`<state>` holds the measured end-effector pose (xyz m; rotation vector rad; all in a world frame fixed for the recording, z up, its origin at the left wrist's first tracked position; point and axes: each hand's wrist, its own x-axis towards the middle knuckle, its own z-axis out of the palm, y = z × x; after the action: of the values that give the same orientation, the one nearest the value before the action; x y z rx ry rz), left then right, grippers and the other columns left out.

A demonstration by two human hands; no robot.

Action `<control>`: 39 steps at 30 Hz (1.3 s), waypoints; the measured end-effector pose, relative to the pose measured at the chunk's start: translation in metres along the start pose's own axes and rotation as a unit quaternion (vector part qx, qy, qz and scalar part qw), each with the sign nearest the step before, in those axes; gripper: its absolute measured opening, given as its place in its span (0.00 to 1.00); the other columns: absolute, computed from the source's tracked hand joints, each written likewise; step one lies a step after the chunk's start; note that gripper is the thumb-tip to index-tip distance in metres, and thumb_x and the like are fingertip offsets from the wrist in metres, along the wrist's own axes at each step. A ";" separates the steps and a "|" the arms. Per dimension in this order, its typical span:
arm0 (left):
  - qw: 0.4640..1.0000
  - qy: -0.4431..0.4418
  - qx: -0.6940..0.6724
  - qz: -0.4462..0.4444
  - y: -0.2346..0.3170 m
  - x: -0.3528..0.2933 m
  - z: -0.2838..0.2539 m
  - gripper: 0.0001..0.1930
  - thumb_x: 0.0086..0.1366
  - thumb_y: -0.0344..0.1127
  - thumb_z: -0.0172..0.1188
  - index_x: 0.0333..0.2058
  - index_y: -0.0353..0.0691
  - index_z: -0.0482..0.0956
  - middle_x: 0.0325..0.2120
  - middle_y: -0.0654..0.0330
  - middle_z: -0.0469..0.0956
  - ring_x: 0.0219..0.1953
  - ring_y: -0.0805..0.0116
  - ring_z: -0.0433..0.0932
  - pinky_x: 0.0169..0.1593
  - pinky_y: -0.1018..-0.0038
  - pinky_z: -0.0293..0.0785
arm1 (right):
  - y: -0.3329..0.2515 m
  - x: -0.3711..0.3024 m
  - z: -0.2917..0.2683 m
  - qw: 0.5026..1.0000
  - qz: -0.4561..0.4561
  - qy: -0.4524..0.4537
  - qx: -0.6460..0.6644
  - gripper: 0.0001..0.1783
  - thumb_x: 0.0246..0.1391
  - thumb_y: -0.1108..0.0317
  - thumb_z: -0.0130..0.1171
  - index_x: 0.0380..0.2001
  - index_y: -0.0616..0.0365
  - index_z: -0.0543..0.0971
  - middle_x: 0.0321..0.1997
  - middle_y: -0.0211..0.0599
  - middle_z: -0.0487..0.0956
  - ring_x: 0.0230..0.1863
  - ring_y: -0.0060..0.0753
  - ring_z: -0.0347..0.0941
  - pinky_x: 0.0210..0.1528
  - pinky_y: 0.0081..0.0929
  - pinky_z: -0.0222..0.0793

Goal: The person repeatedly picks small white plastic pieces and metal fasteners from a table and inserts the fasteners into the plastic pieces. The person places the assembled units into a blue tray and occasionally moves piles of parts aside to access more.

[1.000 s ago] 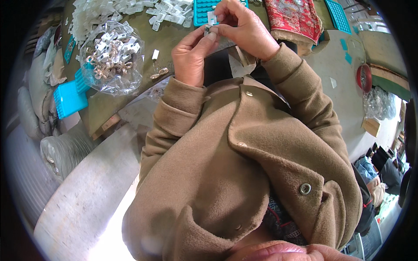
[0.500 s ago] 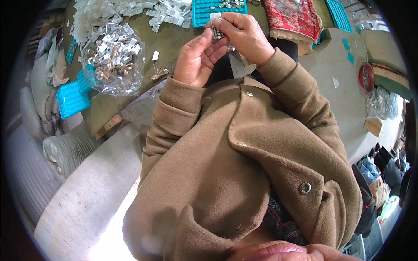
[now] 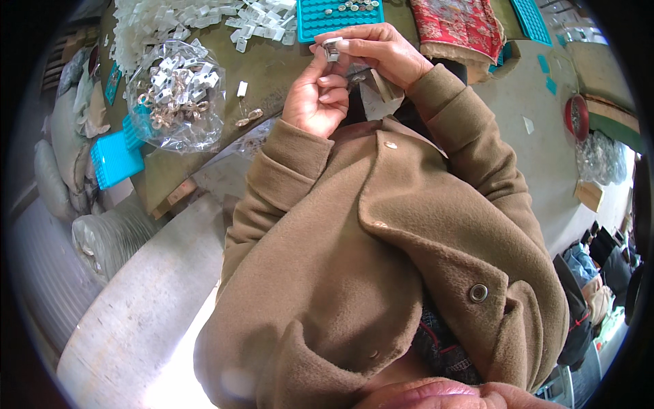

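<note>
Between the fingertips of both hands is a small white plastic piece with a darker, shiny middle; its details are too small to make out. My left hand pinches it from below with thumb and forefinger, the other fingers curled. From the right, my right hand grips its upper end between thumb and fingers. Left of my left hand, a white tag-like piece lies on the table, with thin strands running towards two shiny oval pieces.
A clear plastic bag holds white pieces and brownish shiny ones. Loose translucent white pieces heap at the far left of the table. A blue ridged tray carries small round pieces. Red patterned cloth lies far right; blue trays sit left.
Both hands have turned the small white piece, so its white end sits lower and closer between the fingertips. My left hand has shifted slightly right, its fingers curling more.
</note>
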<state>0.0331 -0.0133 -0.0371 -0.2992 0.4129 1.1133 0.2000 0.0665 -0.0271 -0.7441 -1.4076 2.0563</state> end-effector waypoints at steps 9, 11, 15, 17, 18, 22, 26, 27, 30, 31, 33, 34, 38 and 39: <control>0.999 0.001 0.045 -0.021 -0.002 -0.006 0.012 0.14 0.69 0.45 0.59 0.45 0.42 0.73 0.32 0.68 0.77 0.22 0.85 0.68 0.18 0.88 0.59 | 0.008 -0.010 0.010 0.874 -0.267 0.088 -0.397 0.19 0.53 0.68 0.65 0.50 0.49 0.82 0.37 0.38 0.83 0.37 0.34 0.81 0.41 0.28 0.77; 0.996 0.049 0.067 -0.006 -0.003 -0.009 0.012 0.13 0.70 0.46 0.57 0.43 0.43 0.74 0.32 0.67 0.77 0.23 0.84 0.71 0.19 0.87 0.61 | 0.009 -0.008 0.009 0.842 -0.311 0.103 -0.429 0.17 0.53 0.68 0.64 0.48 0.50 0.82 0.37 0.40 0.83 0.37 0.40 0.80 0.41 0.30 0.77; 0.990 0.042 0.128 0.036 -0.002 -0.020 0.004 0.14 0.69 0.48 0.58 0.42 0.45 0.74 0.31 0.66 0.77 0.23 0.81 0.72 0.21 0.85 0.65 | 0.015 -0.009 0.014 0.832 -0.334 0.098 -0.433 0.15 0.52 0.70 0.64 0.45 0.52 0.83 0.36 0.40 0.83 0.37 0.41 0.80 0.40 0.32 0.77; 0.985 0.041 0.163 0.037 -0.001 -0.030 -0.003 0.13 0.69 0.47 0.59 0.43 0.46 0.74 0.32 0.67 0.77 0.26 0.84 0.70 0.23 0.87 0.64 | 0.019 -0.013 0.022 0.841 -0.321 0.077 -0.428 0.15 0.52 0.70 0.63 0.46 0.55 0.83 0.36 0.41 0.83 0.37 0.43 0.80 0.40 0.33 0.77; 0.986 0.037 0.159 0.033 0.000 -0.035 -0.006 0.13 0.69 0.47 0.59 0.43 0.45 0.74 0.32 0.67 0.77 0.27 0.85 0.69 0.22 0.87 0.63 | 0.022 -0.015 0.027 0.854 -0.294 0.060 -0.426 0.17 0.53 0.72 0.63 0.47 0.56 0.82 0.37 0.41 0.83 0.37 0.42 0.80 0.41 0.33 0.77; 0.980 0.024 0.188 0.058 0.003 -0.062 -0.020 0.14 0.69 0.38 0.58 0.48 0.37 0.76 0.41 0.59 0.80 0.35 0.77 0.77 0.37 0.80 0.74 | 0.024 -0.009 0.037 0.926 -0.171 -0.003 -0.338 0.19 0.57 0.71 0.60 0.53 0.55 0.79 0.38 0.43 0.83 0.36 0.42 0.80 0.42 0.33 0.77; 0.909 0.081 0.367 0.182 0.012 -0.076 -0.033 0.13 0.68 0.34 0.57 0.45 0.32 0.80 0.39 0.57 0.82 0.40 0.69 0.81 0.48 0.72 0.77 | 0.026 0.012 0.049 0.849 -0.194 0.042 -0.489 0.19 0.59 0.65 0.59 0.54 0.54 0.77 0.38 0.39 0.80 0.36 0.43 0.79 0.38 0.34 0.75; 0.892 0.094 0.396 0.195 0.018 -0.079 -0.035 0.12 0.68 0.34 0.56 0.45 0.32 0.80 0.38 0.56 0.83 0.41 0.67 0.82 0.50 0.71 0.77 | 0.028 0.018 0.053 0.807 -0.207 0.059 -0.550 0.19 0.59 0.64 0.59 0.54 0.54 0.77 0.38 0.38 0.79 0.35 0.43 0.78 0.38 0.34 0.75; 0.872 0.095 0.424 0.224 0.034 -0.086 -0.042 0.14 0.68 0.36 0.56 0.44 0.30 0.80 0.29 0.60 0.81 0.32 0.72 0.79 0.41 0.73 0.77 | 0.036 0.032 0.066 0.769 -0.216 0.059 -0.599 0.18 0.57 0.62 0.61 0.50 0.52 0.79 0.36 0.36 0.74 0.33 0.44 0.76 0.34 0.35 0.73; 0.862 0.113 0.434 0.238 0.039 -0.086 -0.043 0.15 0.68 0.37 0.56 0.44 0.29 0.80 0.27 0.61 0.79 0.30 0.72 0.78 0.39 0.74 0.77 | 0.038 0.034 0.069 0.758 -0.216 0.062 -0.613 0.17 0.56 0.62 0.61 0.49 0.52 0.79 0.36 0.36 0.74 0.33 0.43 0.76 0.33 0.35 0.73; 0.880 0.105 0.401 0.232 0.043 -0.090 -0.046 0.17 0.68 0.38 0.55 0.45 0.28 0.79 0.24 0.64 0.76 0.29 0.74 0.76 0.39 0.75 0.77 | 0.043 0.034 0.070 0.749 -0.210 0.057 -0.626 0.16 0.55 0.63 0.62 0.47 0.52 0.79 0.35 0.35 0.74 0.33 0.42 0.76 0.34 0.35 0.73; 0.886 0.094 0.396 0.221 0.046 -0.091 -0.046 0.17 0.68 0.38 0.55 0.45 0.28 0.78 0.24 0.64 0.76 0.29 0.75 0.76 0.38 0.75 0.77 | 0.044 0.032 0.069 0.744 -0.213 0.056 -0.631 0.16 0.54 0.64 0.63 0.46 0.52 0.79 0.35 0.35 0.73 0.34 0.42 0.76 0.35 0.36 0.73; 0.829 0.112 0.452 0.310 0.049 -0.092 -0.045 0.13 0.70 0.37 0.56 0.44 0.32 0.80 0.31 0.63 0.80 0.28 0.79 0.77 0.31 0.81 0.76 | 0.043 0.017 0.057 0.745 -0.251 0.050 -0.617 0.16 0.53 0.67 0.63 0.46 0.53 0.79 0.37 0.35 0.74 0.38 0.41 0.76 0.39 0.36 0.73; 0.789 0.127 0.484 0.357 0.050 -0.091 -0.044 0.12 0.70 0.36 0.57 0.43 0.33 0.80 0.32 0.62 0.81 0.27 0.80 0.77 0.29 0.83 0.75 | 0.042 0.015 0.056 0.746 -0.253 0.049 -0.614 0.16 0.52 0.67 0.63 0.46 0.53 0.80 0.37 0.35 0.74 0.38 0.41 0.76 0.40 0.37 0.73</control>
<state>-0.0544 -0.0850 -0.0354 0.6972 1.3525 1.4326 0.1455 0.0272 -0.0518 -0.7504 -2.4899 0.4562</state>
